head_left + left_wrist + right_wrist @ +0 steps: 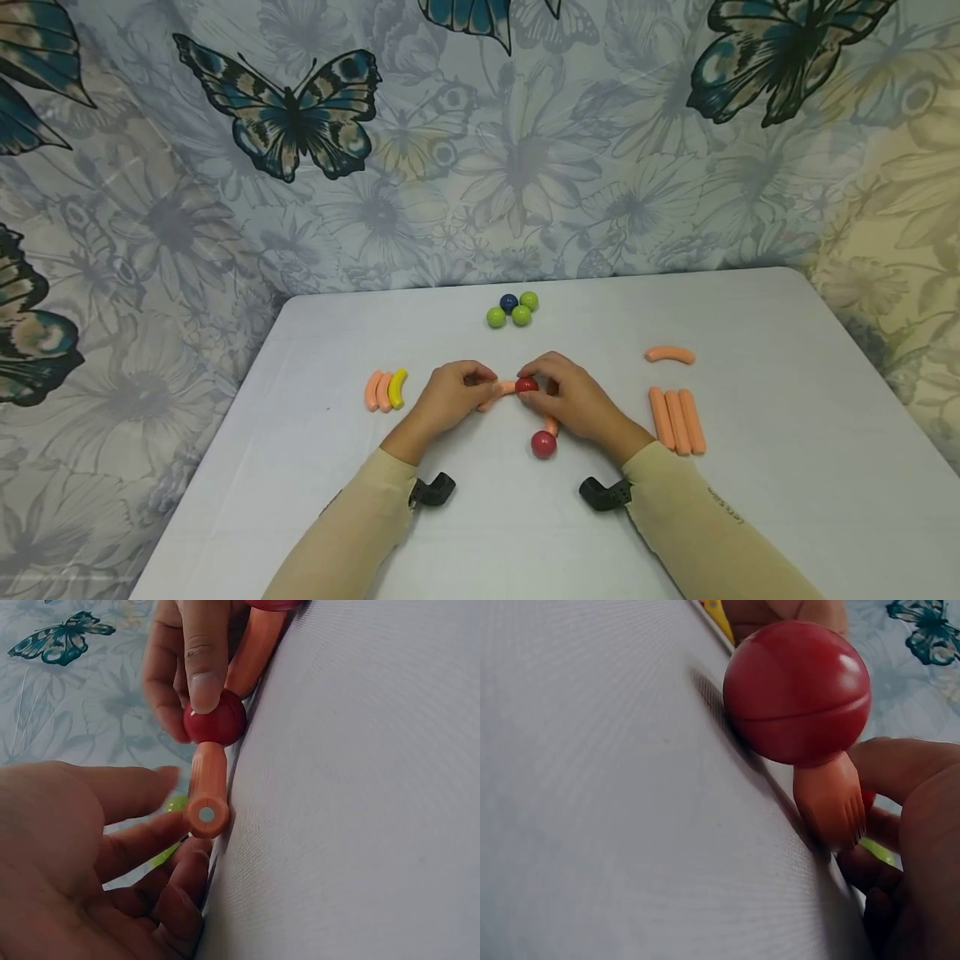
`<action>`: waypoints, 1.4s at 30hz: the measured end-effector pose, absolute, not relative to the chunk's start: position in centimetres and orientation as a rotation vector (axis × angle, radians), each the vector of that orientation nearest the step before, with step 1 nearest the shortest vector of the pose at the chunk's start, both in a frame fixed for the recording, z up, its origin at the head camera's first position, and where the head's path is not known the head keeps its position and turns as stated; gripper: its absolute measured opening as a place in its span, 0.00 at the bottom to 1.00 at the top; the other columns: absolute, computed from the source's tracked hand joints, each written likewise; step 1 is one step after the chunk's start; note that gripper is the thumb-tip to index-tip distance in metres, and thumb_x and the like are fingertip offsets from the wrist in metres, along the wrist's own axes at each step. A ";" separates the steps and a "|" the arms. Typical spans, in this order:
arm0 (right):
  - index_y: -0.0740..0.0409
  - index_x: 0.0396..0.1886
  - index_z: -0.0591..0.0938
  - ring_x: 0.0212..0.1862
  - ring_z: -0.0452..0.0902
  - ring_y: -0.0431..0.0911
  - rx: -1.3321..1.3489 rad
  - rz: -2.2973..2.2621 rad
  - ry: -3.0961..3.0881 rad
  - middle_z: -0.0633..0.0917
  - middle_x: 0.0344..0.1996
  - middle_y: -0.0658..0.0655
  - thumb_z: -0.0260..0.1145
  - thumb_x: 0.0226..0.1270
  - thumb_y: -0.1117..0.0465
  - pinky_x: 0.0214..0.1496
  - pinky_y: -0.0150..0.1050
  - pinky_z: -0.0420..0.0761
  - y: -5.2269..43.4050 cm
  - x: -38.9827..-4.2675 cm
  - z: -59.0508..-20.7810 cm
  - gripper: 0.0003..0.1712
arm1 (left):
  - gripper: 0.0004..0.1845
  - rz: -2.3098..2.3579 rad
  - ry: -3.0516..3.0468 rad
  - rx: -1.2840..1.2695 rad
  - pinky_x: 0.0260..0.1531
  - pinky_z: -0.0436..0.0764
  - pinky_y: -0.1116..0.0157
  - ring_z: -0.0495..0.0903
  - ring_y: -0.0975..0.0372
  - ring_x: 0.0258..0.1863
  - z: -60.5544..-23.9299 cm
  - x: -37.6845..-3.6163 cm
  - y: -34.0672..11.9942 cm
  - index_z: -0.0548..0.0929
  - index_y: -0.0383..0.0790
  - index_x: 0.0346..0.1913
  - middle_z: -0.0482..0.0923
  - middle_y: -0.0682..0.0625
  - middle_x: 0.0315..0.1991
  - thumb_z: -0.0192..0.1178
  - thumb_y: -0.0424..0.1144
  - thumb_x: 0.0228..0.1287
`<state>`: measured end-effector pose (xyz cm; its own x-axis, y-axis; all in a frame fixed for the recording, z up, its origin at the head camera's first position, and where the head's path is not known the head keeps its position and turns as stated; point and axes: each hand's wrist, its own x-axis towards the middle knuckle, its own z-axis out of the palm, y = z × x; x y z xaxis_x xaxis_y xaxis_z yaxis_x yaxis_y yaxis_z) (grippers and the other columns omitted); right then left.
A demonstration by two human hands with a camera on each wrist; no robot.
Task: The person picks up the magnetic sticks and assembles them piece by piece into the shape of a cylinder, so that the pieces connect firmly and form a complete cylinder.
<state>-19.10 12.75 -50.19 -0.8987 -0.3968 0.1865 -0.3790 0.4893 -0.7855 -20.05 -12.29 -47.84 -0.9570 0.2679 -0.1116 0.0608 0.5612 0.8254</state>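
Two hands meet mid-desk [787, 500], with bare surface toward the near edge. From the head view we see the left hand [450, 398] curled round an orange stick [501, 390] and the right hand [566, 396] pinching a red ball [527, 384]. At the left wrist, the stick's open end [207, 814] lies by our fingers. At the right wrist, a second red ball [798, 691] caps another stick [829, 799] beside our fingers.

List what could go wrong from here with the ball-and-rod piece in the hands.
1. The right hand only pinches the red ball with fingertips; it could pop off the orange rod and roll.
2. The left hand holds that rod loosely, so its free end may swing out of line.
3. The lower red ball lies free near the right wrist; a nudge might send it rolling across the table.
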 end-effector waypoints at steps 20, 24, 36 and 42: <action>0.59 0.51 0.84 0.46 0.73 0.51 -0.559 -1.388 2.814 0.82 0.42 0.53 0.73 0.67 0.69 0.46 0.47 0.78 12.7 -19.5 -50.3 0.14 | 0.15 1.651 2.554 0.058 0.39 0.80 0.60 0.83 0.56 0.38 -48.1 -21.6 -12.9 0.89 0.40 0.51 0.84 0.48 0.40 0.65 0.49 0.82; 0.59 0.52 0.85 0.47 0.73 0.51 -0.565 -1.374 2.830 0.82 0.43 0.54 0.72 0.68 0.68 0.46 0.47 0.77 12.7 -19.6 -50.5 0.14 | 0.21 1.691 2.545 0.051 0.36 0.79 0.62 0.82 0.56 0.39 -48.2 -21.9 -13.0 0.89 0.39 0.52 0.85 0.47 0.42 0.60 0.54 0.84; 0.57 0.52 0.86 0.47 0.73 0.52 -0.542 -1.369 2.838 0.82 0.43 0.53 0.72 0.69 0.68 0.45 0.47 0.78 12.9 -19.4 -50.3 0.14 | 0.45 2.036 2.272 0.050 0.39 0.83 0.62 0.82 0.48 0.56 -47.2 -24.1 -12.6 0.79 0.33 0.71 0.84 0.44 0.62 0.32 0.69 0.87; 0.58 0.51 0.87 0.47 0.73 0.53 -0.548 -1.400 2.840 0.83 0.43 0.54 0.73 0.67 0.69 0.46 0.48 0.77 12.9 -19.3 -50.2 0.14 | 0.42 2.145 2.234 -0.016 0.37 0.81 0.64 0.80 0.49 0.57 -47.3 -26.2 -11.1 0.81 0.35 0.70 0.82 0.44 0.65 0.36 0.68 0.87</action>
<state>-19.35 12.88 -50.17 -0.9393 -0.2700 0.2118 -0.3324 0.5629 -0.7567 -26.19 -11.15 -47.33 -0.9990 0.0236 -0.0392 -0.0382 0.0408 0.9984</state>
